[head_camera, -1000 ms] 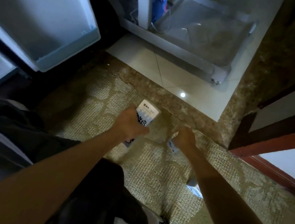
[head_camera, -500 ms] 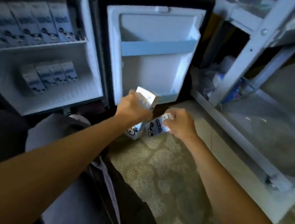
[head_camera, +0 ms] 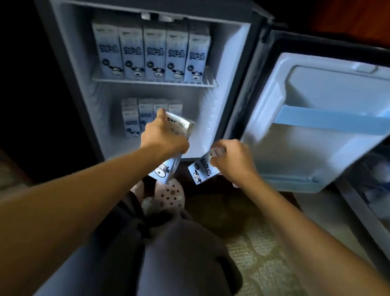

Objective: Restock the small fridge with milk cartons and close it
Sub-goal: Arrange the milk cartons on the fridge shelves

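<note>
The small fridge (head_camera: 226,77) stands open in front of me, its door (head_camera: 334,147) swung out to the right. Several blue-and-white milk cartons (head_camera: 149,53) line the upper wire shelf, and several more (head_camera: 133,119) stand at the back of the lower compartment. My left hand (head_camera: 162,138) grips a milk carton (head_camera: 164,168) from above, at the mouth of the lower compartment. My right hand (head_camera: 233,159) holds a second carton (head_camera: 202,170), tilted, just in front of the fridge's bottom right edge.
The door's inner shelves (head_camera: 338,121) hold nothing visible. A white cart (head_camera: 379,219) with blue items stands at the right. Patterned carpet (head_camera: 271,271) lies underfoot. My knees (head_camera: 173,257) and a pale slipper (head_camera: 172,195) sit directly below the hands.
I lifted both cartons from the carpet and turned left toward the fridge. Both hands now hold their cartons closer to the lower compartment, and the fridge faces me squarely.
</note>
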A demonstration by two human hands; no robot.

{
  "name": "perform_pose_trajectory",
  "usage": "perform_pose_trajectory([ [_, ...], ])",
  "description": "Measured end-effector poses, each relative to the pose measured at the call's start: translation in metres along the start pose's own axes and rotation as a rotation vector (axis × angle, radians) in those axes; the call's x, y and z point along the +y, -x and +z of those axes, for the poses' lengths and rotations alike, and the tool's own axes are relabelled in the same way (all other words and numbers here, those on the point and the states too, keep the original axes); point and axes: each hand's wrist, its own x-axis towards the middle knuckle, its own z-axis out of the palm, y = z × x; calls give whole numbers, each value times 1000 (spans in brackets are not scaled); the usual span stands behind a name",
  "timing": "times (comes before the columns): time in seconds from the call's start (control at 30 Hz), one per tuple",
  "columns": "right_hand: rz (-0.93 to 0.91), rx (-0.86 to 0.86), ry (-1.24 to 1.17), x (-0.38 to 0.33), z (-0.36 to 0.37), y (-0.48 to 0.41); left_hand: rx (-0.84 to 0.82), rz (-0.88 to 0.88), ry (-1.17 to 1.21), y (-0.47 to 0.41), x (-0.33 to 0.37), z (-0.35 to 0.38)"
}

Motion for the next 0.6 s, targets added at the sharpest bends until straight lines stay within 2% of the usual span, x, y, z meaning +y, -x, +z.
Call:
perform_pose_trajectory([
  [0.13,-68,-33,31,-28,34,-43,44,-102,10,-32,-36,-15],
  [0.37,-173,-17,116,-53,101,-115,30,-168,-38,-94,-85,-27],
  [0.6,-227,-128,255,-61,142,-172,20,-236,15,-158,-124,-25],
])
